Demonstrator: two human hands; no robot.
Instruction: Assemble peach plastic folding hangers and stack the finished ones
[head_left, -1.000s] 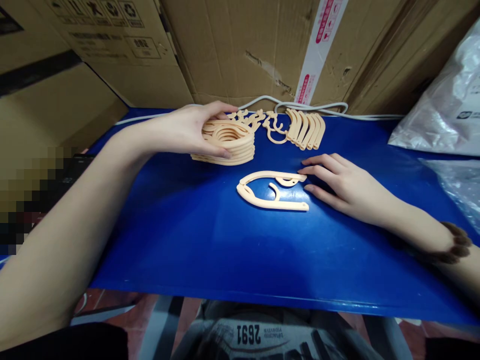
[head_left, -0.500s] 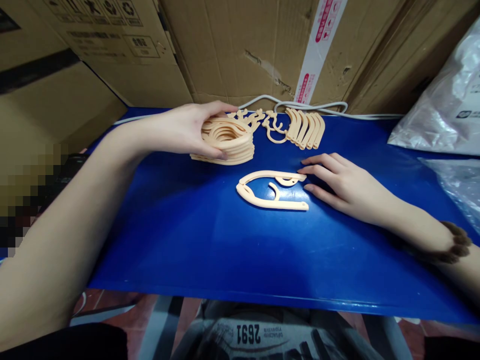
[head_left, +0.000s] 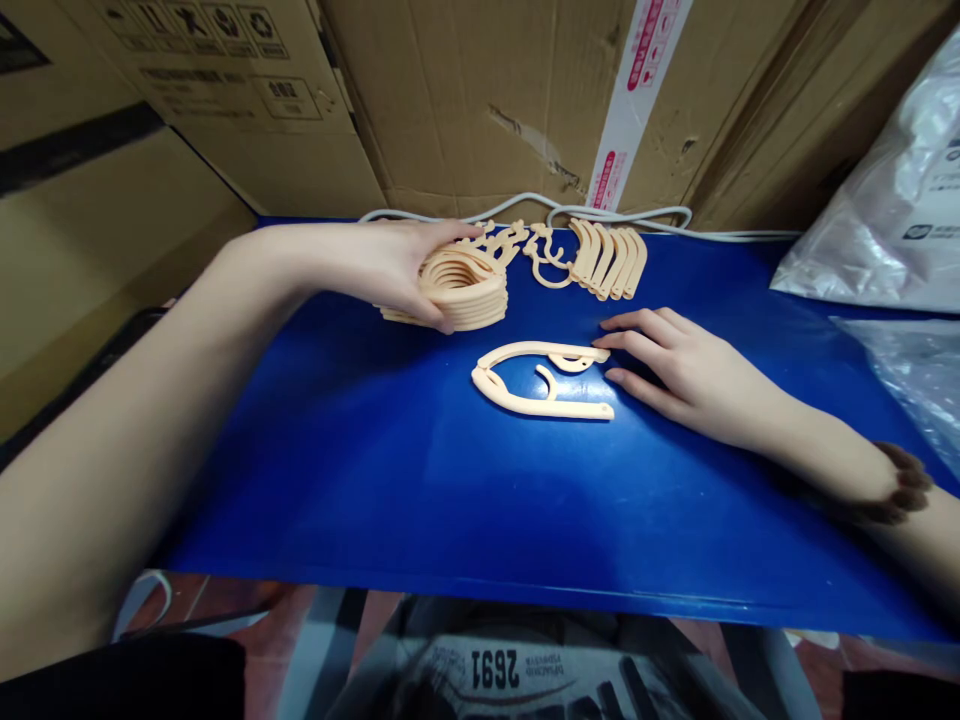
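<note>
My left hand point(head_left: 390, 262) reaches to the back of the blue table and curves round the left side of a stack of cream folding hangers point(head_left: 480, 300), thumb in front and fingers behind. The stacked hangers are folded up, and my hand covers part of them. In front of the stack a single folding hanger point(head_left: 536, 405) lies flat, its two arms joined at the left and its hook folded inside. My right hand point(head_left: 671, 370) rests on the table with fingers apart, its fingertips at the right end of this hanger's upper arm; contact is hard to make out.
Loose cream hooks point(head_left: 551, 265) and a row of curved hanger arms point(head_left: 611, 262) lie behind on the blue table point(head_left: 420, 510). A white cable point(head_left: 652, 215) runs along the back by cardboard boxes point(head_left: 465, 110). Plastic bags point(head_left: 885, 220) stand at the right.
My left hand has moved slightly right along the stack, with its fingers settling lower behind it. My right hand and the single hanger look unchanged.
</note>
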